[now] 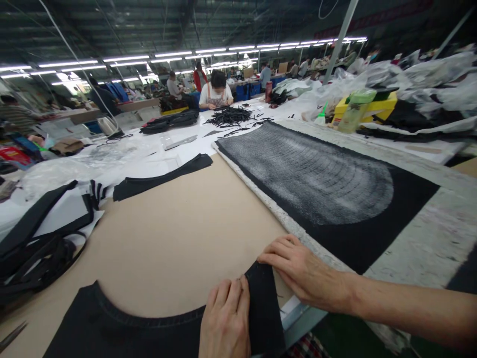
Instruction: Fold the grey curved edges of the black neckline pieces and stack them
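- A pointed metal tool tip (14, 336) lies at the lower left edge, cut off by the view.
- Above it, flat black straps (35, 219) lie in a tangled pile with looped cord.
- Beyond, thin clear plastic sheeting (74, 164) is crumpled and glossy.
- The dark, matte black piece (156, 338) lies along the near edge of a smooth tan board (179, 223); its inner edge sweeps in a concave curve, lined with short, close-set marks.
- A slim, layered black strip (164, 176) rests at the board's far edge.
- The left hand (225, 318) lies on the black piece, fingers close together, tips at the curved edge; I cannot tell if they pinch it.
- Farther off, narrow black scraps (229, 117) form a loose heap before a seated person.
- The right hand (298, 268) has bent fingers touching the black piece's upper right end; its thumb's hold is unclear.
- Right of the board, a rectangular black panel (320, 174) wears a grainy, ribbed whitish coating, on a stained grey slab (428, 253).
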Demonstrator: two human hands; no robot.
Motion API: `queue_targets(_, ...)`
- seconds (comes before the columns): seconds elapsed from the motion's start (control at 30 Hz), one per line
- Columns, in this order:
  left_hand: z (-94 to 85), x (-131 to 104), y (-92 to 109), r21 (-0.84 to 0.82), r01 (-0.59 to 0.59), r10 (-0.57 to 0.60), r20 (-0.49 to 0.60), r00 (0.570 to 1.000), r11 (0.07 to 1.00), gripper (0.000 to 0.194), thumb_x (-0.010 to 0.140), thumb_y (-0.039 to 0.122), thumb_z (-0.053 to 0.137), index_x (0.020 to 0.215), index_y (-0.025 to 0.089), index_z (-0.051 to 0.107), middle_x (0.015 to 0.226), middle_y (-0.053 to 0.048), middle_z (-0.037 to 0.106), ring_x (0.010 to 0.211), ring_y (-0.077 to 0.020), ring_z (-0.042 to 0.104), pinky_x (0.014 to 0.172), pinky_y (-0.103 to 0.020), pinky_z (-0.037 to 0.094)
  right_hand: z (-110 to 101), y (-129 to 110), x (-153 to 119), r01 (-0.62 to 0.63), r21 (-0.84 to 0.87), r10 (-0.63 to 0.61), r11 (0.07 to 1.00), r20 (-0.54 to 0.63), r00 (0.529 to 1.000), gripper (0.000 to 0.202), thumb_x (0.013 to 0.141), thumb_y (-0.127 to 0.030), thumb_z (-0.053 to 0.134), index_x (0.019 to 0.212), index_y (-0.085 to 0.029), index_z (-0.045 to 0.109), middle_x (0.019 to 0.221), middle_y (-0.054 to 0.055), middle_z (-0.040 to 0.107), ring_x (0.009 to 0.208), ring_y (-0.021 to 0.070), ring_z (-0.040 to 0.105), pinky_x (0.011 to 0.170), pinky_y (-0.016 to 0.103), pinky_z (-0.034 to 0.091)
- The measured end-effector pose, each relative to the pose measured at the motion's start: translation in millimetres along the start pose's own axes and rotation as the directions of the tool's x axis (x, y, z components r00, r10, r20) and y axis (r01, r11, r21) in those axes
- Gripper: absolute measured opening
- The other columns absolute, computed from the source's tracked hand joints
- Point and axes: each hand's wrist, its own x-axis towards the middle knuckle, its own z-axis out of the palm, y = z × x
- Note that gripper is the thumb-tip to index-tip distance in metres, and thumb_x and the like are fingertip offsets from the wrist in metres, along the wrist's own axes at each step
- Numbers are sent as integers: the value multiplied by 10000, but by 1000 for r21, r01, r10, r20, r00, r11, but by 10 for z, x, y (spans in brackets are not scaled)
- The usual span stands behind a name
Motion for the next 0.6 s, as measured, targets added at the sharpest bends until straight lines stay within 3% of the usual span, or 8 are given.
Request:
queue_targets(0.13,19,2,84,-23,91,-92,-36,995,996,531,715,-1,434,1229,81,537,1076,-89,621,965,-230,522,846,-365,430,93,-78,61,70,-58,-66,996,78,995,509,766,-66,464,1262,-173,509,1088,96,576,997,224,488,913,423,314)
queue_targets(0.3,60,0,159,-68,145,-151,-96,984,987,516,719,-12,408,1203,85,558,977,-77,629,881,-228,519,794,-378,428,173,-30,42,141,-149,-123,979,124,985,467,863,-86,422,1322,-163,463,1093,102,594,1011,216,502,950,433,297)
queue_targets(0.47,-51,58,161,-31,149,-151,-104,983,988,422,778,29,429,1167,79,583,895,-62,630,792,-216,534,717,-360,455,139,-5,22,134,-196,-124,971,64,990,488,816,-55,420,1281,-174,511,1092,93,610,1006,208,532,955,426,325)
queue_targets(0.6,-120,107,227,14,189,-186,-112,976,982,335,833,84,485,1150,84,592,874,-37,633,742,-172,553,662,-312,485,398,205,-109,179,-283,-198,942,-39,979,670,709,-12,432,1326,-265,488,1188,50,611,1041,219,558,938,416,361)
